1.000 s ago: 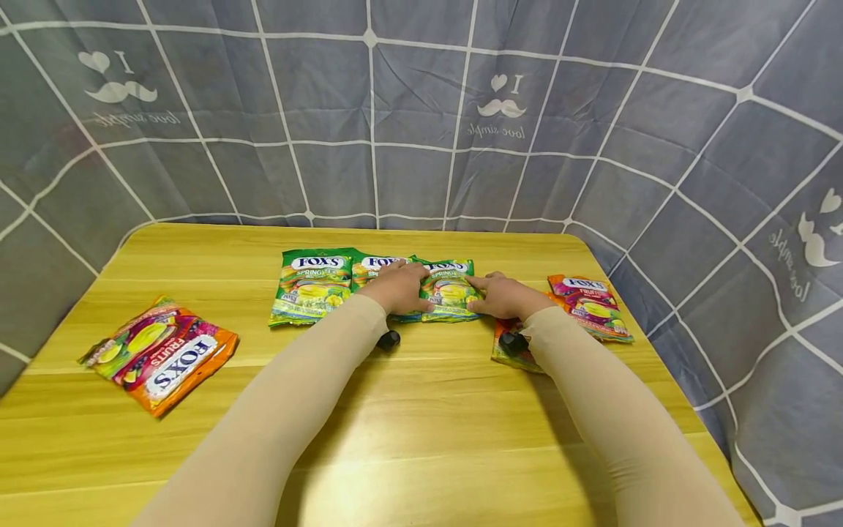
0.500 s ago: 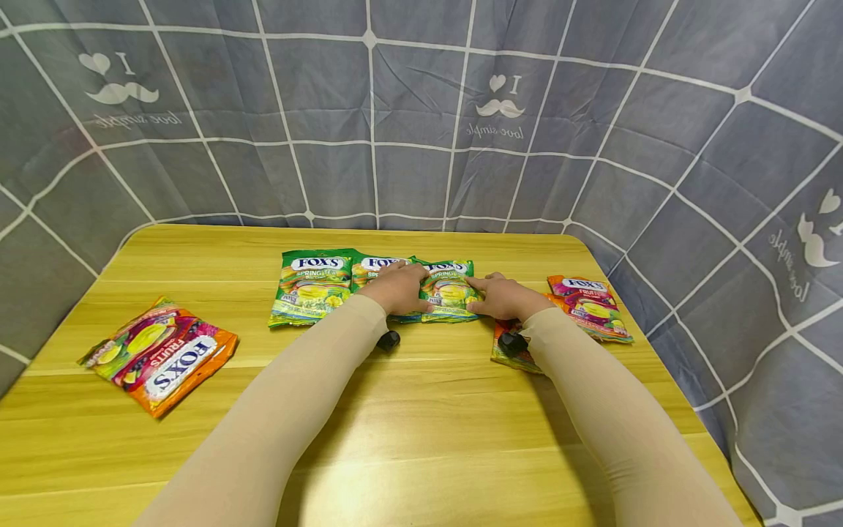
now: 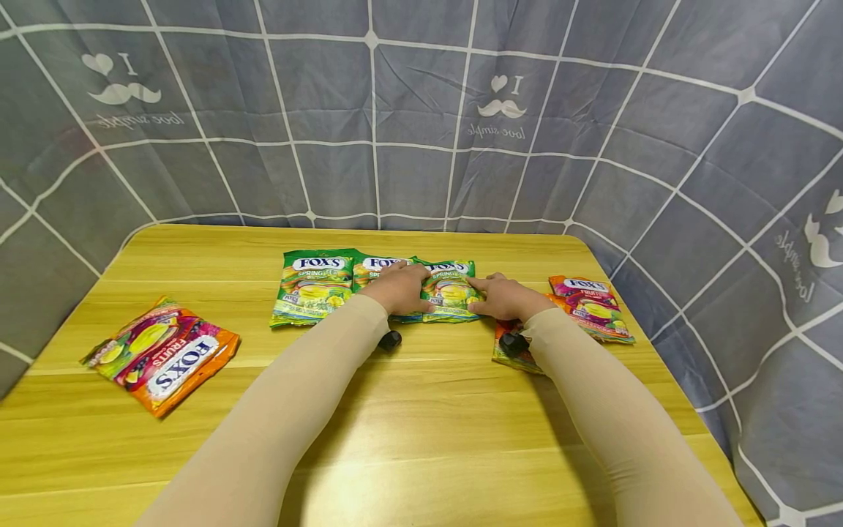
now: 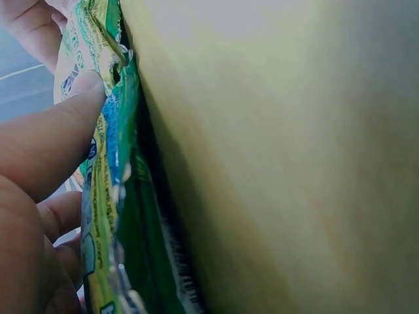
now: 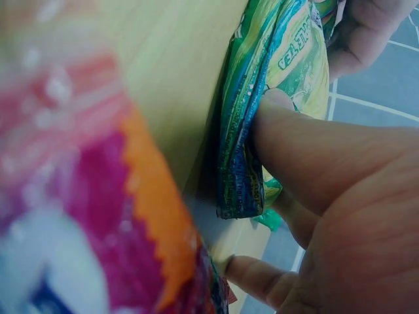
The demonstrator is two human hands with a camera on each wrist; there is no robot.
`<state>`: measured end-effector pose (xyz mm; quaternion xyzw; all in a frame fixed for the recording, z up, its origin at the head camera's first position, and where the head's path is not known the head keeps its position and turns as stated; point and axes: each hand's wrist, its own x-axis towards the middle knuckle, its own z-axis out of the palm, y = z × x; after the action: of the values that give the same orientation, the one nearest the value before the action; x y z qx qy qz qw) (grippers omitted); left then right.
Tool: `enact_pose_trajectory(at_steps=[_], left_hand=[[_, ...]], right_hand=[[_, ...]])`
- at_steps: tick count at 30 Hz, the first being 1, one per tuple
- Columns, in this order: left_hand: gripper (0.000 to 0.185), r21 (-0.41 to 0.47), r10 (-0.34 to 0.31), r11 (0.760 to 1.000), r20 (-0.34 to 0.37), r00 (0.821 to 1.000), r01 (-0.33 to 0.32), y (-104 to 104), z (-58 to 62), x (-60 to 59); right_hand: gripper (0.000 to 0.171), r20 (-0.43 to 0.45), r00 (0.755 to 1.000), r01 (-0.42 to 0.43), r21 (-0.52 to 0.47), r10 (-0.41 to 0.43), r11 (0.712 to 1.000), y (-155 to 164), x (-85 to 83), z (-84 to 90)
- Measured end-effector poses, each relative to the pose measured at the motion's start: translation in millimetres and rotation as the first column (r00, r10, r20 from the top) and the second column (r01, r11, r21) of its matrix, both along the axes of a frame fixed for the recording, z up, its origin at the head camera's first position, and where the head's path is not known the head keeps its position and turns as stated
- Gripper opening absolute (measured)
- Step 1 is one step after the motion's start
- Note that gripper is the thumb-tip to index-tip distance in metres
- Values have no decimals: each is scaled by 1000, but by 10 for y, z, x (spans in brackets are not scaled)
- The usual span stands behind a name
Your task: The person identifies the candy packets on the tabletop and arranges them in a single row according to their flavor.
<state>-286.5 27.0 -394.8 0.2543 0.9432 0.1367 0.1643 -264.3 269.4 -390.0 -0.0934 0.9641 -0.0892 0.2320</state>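
Three green candy bags lay in a row at the far middle of the tabletop [image 3: 421, 410], overlapping a little. The rightmost green bag [image 3: 454, 291] was the one between the two hands. The left hand [image 3: 399, 288] rested on the left part of this bag and over the middle green bag [image 3: 375, 268], and its thumb pressed on the bag's near edge, as the left wrist view showed. The right hand [image 3: 506, 296] touched the right edge of the same bag, with the thumb pressed against the edge; whether the other fingers were curled under it I cannot tell. Left of this bag lay the first green bag [image 3: 312, 287], untouched. It seemed the green bags were already gathered in one row and the last one was only being set straight. The red-orange bags were not yet grouped: one [image 3: 161, 353] lay far to the left of the green row, one [image 3: 593, 304] to its right, and another [image 3: 516, 355] partly hidden under the right forearm. Only the wrist views showed the thumbs on the bag's edges; only the head view showed the whole arrangement.
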Motion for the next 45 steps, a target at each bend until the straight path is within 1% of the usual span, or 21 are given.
enact_pose_trajectory(at_steps=[11, 22, 33, 45], left_hand=[[79, -5, 10, 1000, 7, 1000, -10, 8, 25, 11], [81, 3, 18, 1000, 18, 1000, -18, 9, 18, -3], [79, 7, 15, 1000, 17, 1000, -15, 0, 26, 8], [79, 1, 17, 1000, 12, 1000, -17, 1, 4, -3]], right_hand=[[76, 17, 999, 33, -17, -33, 999, 15, 3, -7], [76, 17, 999, 33, -18, -33, 999, 18, -10, -6], [77, 19, 999, 37, -14, -37, 999, 9, -10, -17], [76, 18, 999, 44, -16, -44, 999, -5, -13, -24]])
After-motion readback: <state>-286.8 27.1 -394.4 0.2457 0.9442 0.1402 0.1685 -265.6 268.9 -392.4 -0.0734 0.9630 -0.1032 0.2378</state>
